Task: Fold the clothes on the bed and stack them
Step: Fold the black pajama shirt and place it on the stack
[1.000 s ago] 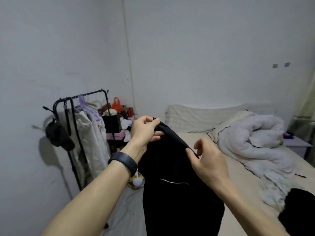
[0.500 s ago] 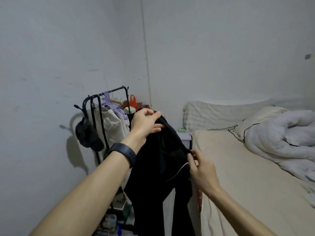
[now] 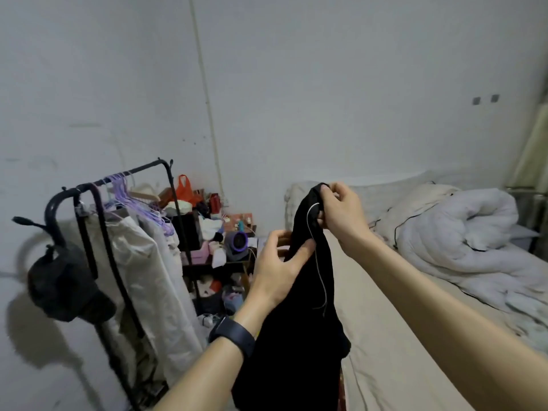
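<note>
Black garment (image 3: 296,336) with thin white piping, beige sheet (image 3: 400,336), purple hangers (image 3: 124,194), white duvet (image 3: 462,232)

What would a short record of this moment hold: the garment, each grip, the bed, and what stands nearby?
black garment: held up in the air, hanging in front of the bed's left edge, not yet folded
left grip: holds the garment partway down, thumb across the front
right grip: pinches its top end, higher than the left
bed: bare sheet near the person, bunched white quilt on the right side
clothes rack: on the left by the wall, pale clothes hanging
</note>
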Available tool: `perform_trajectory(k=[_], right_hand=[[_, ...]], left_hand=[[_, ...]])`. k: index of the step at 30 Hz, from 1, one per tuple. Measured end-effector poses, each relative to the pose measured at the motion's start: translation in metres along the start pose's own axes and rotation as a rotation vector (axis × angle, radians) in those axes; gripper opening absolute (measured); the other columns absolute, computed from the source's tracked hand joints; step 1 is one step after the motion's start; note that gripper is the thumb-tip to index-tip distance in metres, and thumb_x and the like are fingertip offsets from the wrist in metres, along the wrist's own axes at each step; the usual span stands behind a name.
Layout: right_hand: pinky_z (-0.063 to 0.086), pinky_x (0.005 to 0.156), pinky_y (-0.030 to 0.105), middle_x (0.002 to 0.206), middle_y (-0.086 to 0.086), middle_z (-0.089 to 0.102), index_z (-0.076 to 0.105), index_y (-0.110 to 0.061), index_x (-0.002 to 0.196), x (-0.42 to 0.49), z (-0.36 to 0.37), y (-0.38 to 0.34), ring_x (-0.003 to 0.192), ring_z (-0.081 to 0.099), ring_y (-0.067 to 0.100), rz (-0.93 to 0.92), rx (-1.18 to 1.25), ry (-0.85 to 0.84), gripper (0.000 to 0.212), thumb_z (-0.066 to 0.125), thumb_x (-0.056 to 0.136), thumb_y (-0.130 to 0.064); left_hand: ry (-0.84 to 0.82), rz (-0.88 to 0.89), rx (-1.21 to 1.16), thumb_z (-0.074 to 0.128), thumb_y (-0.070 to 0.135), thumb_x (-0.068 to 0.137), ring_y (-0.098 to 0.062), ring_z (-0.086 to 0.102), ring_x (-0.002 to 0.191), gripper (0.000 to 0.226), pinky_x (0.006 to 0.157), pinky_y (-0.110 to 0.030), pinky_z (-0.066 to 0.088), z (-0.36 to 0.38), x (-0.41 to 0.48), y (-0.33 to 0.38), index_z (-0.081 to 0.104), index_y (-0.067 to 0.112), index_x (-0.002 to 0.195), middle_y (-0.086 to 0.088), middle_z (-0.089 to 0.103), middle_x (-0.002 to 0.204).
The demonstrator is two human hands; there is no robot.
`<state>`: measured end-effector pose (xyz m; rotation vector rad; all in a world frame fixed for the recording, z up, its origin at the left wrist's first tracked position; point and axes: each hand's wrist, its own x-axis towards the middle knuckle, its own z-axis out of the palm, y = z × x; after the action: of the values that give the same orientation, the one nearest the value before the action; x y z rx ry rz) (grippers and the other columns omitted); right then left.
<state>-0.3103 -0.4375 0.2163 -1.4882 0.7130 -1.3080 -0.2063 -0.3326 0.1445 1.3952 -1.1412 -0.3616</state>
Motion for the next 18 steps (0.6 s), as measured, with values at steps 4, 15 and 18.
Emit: perform_trajectory(k=[4, 15, 18], right_hand=[[0.049, 0.053, 0.030, 0.066, -0.003, 0.048, 0.048, -0.018, 0.078, 0.067, -0.011, 0.020, 0.054, 0.048, 0.015, -0.014, -0.041, 0.083, 0.025, 0.050, 0.101, -0.026], [0.059, 0.056, 0.031, 0.073, 0.001, 0.053, 0.048, -0.018, 0.076, 0.224, -0.090, 0.089, 0.056, 0.061, 0.017, 0.053, -0.069, 0.248, 0.023, 0.054, 0.099, -0.020], [0.056, 0.054, 0.030, 0.077, 0.002, 0.057, 0.050, -0.017, 0.077, 0.261, -0.121, 0.115, 0.049, 0.062, 0.016, 0.081, -0.187, 0.316, 0.021, 0.056, 0.097, -0.020]], left_hand=[[-0.031, 0.050, 0.154, 0.065, 0.079, 0.070, -0.001, 0.061, 0.107, 0.072, 0.091, -0.033, 0.054, 0.026, 0.064, -0.028, 0.051, 0.034, 0.124, 0.014, 0.061, 0.121], [-0.218, 0.223, 0.337, 0.056, 0.045, 0.090, 0.004, 0.058, 0.065, 0.013, 0.059, -0.018, 0.043, 0.136, 0.248, -0.104, 0.060, 0.041, 0.078, 0.022, 0.063, 0.066], [-0.266, 0.119, 0.248, 0.056, 0.032, 0.095, -0.004, 0.049, 0.054, 0.024, 0.058, -0.027, 0.039, 0.165, 0.310, -0.131, 0.062, 0.014, 0.079, 0.010, 0.054, 0.054]])
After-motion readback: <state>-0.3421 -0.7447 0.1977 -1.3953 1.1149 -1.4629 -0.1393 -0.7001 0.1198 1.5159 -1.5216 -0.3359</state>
